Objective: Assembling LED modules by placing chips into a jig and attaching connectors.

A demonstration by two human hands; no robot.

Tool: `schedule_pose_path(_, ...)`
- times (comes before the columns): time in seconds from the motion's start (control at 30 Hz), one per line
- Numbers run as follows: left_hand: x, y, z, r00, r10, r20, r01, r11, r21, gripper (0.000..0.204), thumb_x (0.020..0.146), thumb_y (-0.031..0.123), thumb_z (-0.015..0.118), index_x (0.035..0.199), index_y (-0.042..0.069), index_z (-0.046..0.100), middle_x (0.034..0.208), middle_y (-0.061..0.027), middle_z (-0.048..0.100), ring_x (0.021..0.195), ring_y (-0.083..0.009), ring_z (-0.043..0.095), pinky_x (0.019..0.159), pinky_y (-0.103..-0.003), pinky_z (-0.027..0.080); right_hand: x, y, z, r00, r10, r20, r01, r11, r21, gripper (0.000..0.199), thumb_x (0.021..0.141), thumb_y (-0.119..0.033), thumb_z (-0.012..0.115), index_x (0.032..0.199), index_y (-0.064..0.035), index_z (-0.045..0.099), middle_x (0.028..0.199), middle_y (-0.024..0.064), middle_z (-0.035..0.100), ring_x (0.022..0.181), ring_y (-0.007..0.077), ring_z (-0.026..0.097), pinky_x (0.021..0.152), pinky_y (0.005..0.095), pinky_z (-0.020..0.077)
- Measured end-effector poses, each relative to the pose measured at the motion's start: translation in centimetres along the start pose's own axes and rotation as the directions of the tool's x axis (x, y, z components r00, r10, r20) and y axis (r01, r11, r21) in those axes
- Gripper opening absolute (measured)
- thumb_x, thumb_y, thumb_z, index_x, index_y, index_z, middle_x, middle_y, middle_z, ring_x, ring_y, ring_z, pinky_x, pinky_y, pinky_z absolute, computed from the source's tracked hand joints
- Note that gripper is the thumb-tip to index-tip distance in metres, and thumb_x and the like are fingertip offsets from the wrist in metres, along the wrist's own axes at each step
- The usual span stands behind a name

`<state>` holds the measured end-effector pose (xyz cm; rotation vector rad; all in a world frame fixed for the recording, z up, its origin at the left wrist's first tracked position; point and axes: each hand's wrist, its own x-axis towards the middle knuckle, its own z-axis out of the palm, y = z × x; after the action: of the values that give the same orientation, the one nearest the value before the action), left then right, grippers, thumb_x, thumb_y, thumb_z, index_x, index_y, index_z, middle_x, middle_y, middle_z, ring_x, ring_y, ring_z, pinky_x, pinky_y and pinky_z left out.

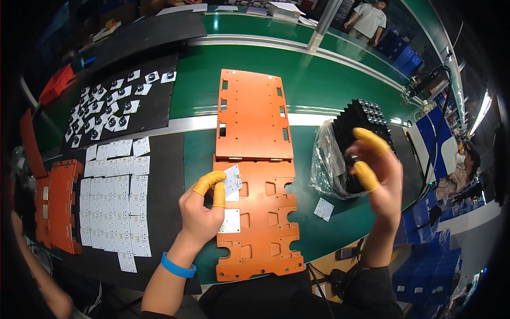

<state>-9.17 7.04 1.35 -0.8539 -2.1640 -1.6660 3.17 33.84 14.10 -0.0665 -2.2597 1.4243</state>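
Note:
My left hand (204,210), with yellow finger cots, pinches a small white circuit board (232,182) tilted over the orange hinged fixture (256,202). Another white board (229,221) lies on the fixture's left side, just below it. The fixture's upper panel (254,114) is folded back, away from me. Over the right side of the bench, my right hand (380,170), also in yellow cots, is slightly blurred. A small black part (353,158) appears between its thumb and finger; its details are hard to make out. Beside this hand stands a stack of black trays (345,125) holding small lens-like parts.
White boards (114,196) lie in rows on a black mat at left. Behind them, boards with black parts (109,103) rest on another mat. A single board (323,209) lies right of the fixture. A second orange fixture (59,204) stands far left. A person (367,22) is beyond the bench.

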Motion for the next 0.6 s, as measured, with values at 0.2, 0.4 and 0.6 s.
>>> schedule_pose_path(0.2,-0.2,-0.1,-0.7,0.998,0.062,-0.024,-0.061,0.998,0.033,0.018,0.083,-0.005,0.062,0.101,-0.002,0.064,0.085,-0.0133,0.067,0.070,-0.0206,0.066,0.064,-0.028,0.052,2.1,1.8,7.1,0.897,-0.155,0.415,0.186,0.982,-0.036,0.026,0.087,0.000,0.060,0.113,0.0006,0.061,0.103,0.0107,0.057,0.088,0.0165,0.060,0.075,0.0259,0.0479)
schedule_pose_path(0.4,-1.3,0.8,0.3,0.992,-0.071,-0.101,0.058,0.991,-0.122,0.017,0.081,-0.005,0.068,0.097,-0.003,0.060,0.085,-0.0118,0.067,0.073,-0.0170,0.069,0.069,-0.026,0.054,0.7,4.9,11.0,0.857,-0.041,0.513,-0.120,0.953,0.277,0.032,0.083,0.003,0.068,0.114,0.0019,0.060,0.107,0.0088,0.058,0.086,0.0118,0.057,0.076,0.0248,0.0497)
schedule_pose_path(0.6,-1.7,1.1,0.2,0.977,-0.209,0.040,0.212,0.939,-0.271,0.019,0.084,-0.007,0.065,0.102,-0.008,0.058,0.087,-0.0105,0.067,0.080,-0.0156,0.070,0.069,-0.025,0.057,-0.6,7.1,12.2,0.896,-0.041,0.442,-0.115,0.940,0.321,0.034,0.079,0.000,0.075,0.108,0.0030,0.059,0.111,0.0118,0.058,0.092,0.0151,0.061,0.080,0.0264,0.0521)
